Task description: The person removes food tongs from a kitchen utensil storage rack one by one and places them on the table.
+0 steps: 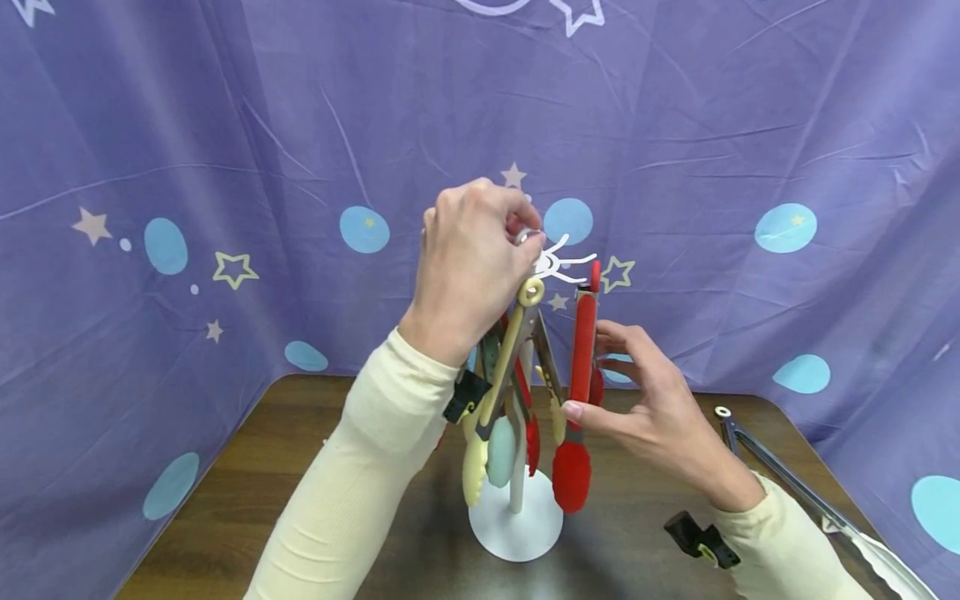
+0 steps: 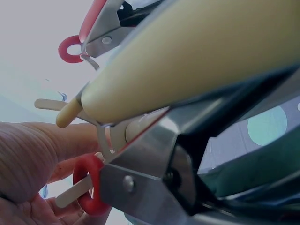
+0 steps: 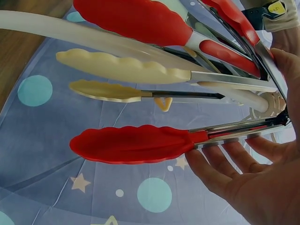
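While left hand [image 1: 468, 262] fingers pinch the top of the stand [image 1: 516, 537], between the side edges of the worktop [image 1: 225, 508], and right hand [image 1: 663, 408] fingers grip red tongs [image 1: 582, 358] by a hook [image 1: 576, 260], sideways tugging could tip it; a poorly seated ring [image 1: 596, 276] could slip.

We have the stand base [image 1: 517, 537] on the table [image 1: 247, 492], about mid-width; curtain [image 1: 420, 100] behind and both sides. Hooks [image 1: 545, 264] top the pole [image 1: 516, 493], left hand [image 1: 472, 267] at that top. Hanging tongs [image 1: 475, 467] ring the pole below; from the left wrist we see one tongs loop [image 2: 95, 197] around a hook prong [image 2: 70, 193]. Right-side tongs [image 1: 582, 354] sit right of the pole: right thumb in front, right hand [image 1: 663, 408] fingers behind. Loose tongs [image 1: 795, 479] lie along the table's right side, right of the right forearm.
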Demonstrator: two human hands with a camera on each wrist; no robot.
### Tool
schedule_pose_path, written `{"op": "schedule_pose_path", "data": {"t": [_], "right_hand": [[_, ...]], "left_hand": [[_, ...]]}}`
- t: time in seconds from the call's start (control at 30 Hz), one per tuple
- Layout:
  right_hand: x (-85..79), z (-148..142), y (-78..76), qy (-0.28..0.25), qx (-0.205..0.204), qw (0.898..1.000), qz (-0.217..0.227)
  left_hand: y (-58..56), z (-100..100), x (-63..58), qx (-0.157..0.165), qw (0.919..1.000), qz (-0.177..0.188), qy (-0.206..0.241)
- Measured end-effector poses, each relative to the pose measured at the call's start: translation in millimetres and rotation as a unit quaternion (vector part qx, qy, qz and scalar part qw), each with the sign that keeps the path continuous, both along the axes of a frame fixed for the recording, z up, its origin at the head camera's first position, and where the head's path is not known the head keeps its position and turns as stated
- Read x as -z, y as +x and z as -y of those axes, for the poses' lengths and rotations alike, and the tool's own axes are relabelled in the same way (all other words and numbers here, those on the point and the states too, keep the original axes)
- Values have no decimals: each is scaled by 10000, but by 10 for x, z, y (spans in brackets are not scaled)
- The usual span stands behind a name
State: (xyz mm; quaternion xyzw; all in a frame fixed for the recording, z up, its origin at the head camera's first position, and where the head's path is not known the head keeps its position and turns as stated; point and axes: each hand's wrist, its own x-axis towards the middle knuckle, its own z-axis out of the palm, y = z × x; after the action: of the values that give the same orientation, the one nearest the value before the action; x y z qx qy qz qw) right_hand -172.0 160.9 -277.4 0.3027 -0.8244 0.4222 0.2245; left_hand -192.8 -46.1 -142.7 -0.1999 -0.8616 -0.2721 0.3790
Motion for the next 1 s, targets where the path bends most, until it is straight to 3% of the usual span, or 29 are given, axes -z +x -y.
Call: {"op": "schedule_pose_path", "data": {"t": [0.53, 1.0], "right_hand": [[3, -145, 23, -267, -49, 9991, -312], [64, -304, 40, -552, -87, 9983, -178]], "left_hand": [[-1, -9, -5, -18, 10000, -26, -25], [3, -10, -1, -36, 10000, 54, 16]]}}
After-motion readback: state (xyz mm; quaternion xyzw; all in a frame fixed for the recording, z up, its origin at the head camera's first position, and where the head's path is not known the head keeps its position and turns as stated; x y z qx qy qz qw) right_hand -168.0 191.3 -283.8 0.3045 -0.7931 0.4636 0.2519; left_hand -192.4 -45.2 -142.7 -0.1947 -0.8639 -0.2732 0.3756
